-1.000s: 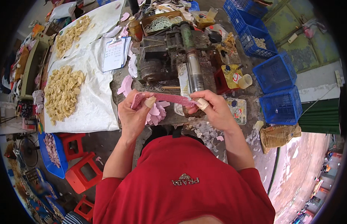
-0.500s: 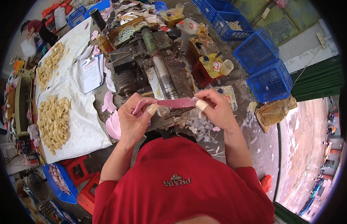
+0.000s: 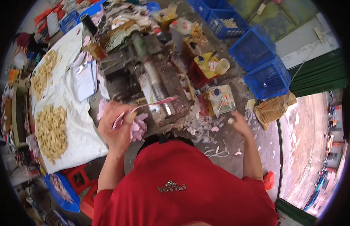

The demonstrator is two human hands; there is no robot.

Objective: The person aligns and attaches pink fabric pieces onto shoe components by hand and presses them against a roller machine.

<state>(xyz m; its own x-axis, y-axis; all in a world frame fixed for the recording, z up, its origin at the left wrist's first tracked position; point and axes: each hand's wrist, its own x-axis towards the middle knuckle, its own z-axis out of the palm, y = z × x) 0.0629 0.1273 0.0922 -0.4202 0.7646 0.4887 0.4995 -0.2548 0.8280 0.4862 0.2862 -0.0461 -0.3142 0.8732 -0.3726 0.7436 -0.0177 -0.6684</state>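
Strip of pink material [image 3: 167,100], pinched between thumb and fingers of the left hand [image 3: 114,128]; short part curling up beside the fingers, longer part reaching out to the right, in front of the lower end of a metal cylinder [image 3: 155,79] in the view; cannot tell whether touching that cylinder; pale tape [image 3: 130,117] around the left thumb.

Well apart from the strip, the right hand [image 3: 241,124], just beside a clear-sided container [image 3: 226,100]; blurred, with pale wrapping on one digit; cannot tell whether grasping anything or merely loose.

Near the left hand, a heap of pink pieces [image 3: 138,130]; farther left, clipped paper sheets [image 3: 85,83] and a white cloth [image 3: 81,130] bearing two spreads of yellowish chips [image 3: 50,132]; below the cloth, a red stool [image 3: 77,177] and a blue tub [image 3: 74,206].

Between the hands, on the work surface, pale scraps [image 3: 203,127]; beyond the clear-sided container, a yellow-topped can [image 3: 205,62] with a translucent cup [image 3: 222,66] at its edge; over on the right, blue crates [image 3: 268,77] and a brown sack [image 3: 274,109]; in the lower middle, a red shirt [image 3: 175,171].
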